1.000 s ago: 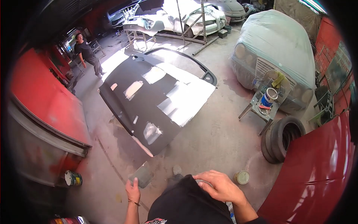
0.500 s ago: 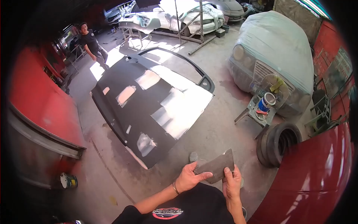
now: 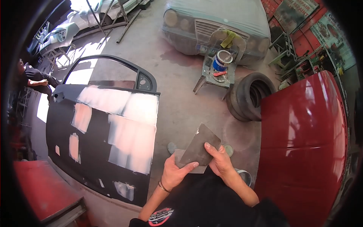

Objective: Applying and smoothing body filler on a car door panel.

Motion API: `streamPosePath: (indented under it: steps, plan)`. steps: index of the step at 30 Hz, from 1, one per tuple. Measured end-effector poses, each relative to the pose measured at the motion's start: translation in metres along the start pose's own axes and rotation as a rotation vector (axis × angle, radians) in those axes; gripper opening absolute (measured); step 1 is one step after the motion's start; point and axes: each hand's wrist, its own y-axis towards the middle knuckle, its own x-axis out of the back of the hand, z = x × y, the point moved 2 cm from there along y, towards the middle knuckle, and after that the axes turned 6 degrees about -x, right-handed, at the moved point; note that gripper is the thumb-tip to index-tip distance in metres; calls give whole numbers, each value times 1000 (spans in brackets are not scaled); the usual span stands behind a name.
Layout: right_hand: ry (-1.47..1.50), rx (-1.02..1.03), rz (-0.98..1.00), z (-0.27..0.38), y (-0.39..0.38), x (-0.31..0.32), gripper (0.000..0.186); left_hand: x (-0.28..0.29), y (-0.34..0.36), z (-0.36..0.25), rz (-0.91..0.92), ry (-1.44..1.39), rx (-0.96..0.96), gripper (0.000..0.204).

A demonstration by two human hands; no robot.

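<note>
Both hands hold a dark grey-brown sheet of sandpaper (image 3: 201, 145) in front of my body, with a paler layer showing under its lower left edge. My left hand (image 3: 177, 172) pinches the lower left part, thumb on top. On the right side, my right hand (image 3: 220, 159) grips it with the thumb pressed on its face. To the left lies a black car door (image 3: 98, 151) with pale filler patches and an open window frame. A glossy red car panel (image 3: 302, 147) stands to my right.
A chair (image 3: 206, 77) holds a blue paint can (image 3: 222, 60), a red-handled tool and a yellow-green cloth. Stacked tires (image 3: 247, 96) sit beside it. Beyond is a car under a cover (image 3: 219, 11). Another person (image 3: 36, 79) stands at the far left. Round containers (image 3: 245, 177) rest near my right arm.
My view has swung right, so the door and the other person now sit farther left. The sandpaper is tilted more steeply, still in both hands.
</note>
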Motion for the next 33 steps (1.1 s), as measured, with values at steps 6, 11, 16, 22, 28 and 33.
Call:
streamPosePath:
  steps: [6, 11, 16, 22, 28, 33]
  plan:
    - [125, 366, -165, 74, 94, 52, 48, 8, 70, -17, 0, -132, 19, 37]
    - [229, 126, -372, 84, 274, 172, 43, -14, 162, -42, 106, -47, -76, 38]
    - [402, -102, -320, 89, 466, 228, 41, -100, 261, -78, 434, -30, -239, 40]
    - [244, -196, -236, 126, 635, 189, 50, -184, 382, -89, 510, 6, -271, 48]
    - [21, -206, -110, 157, 698, 133, 57, -168, 474, -103, 284, 284, -219, 50]
    - [-48, -272, -53, 174, 730, 107, 50, -116, 537, -106, 88, 392, -103, 49]
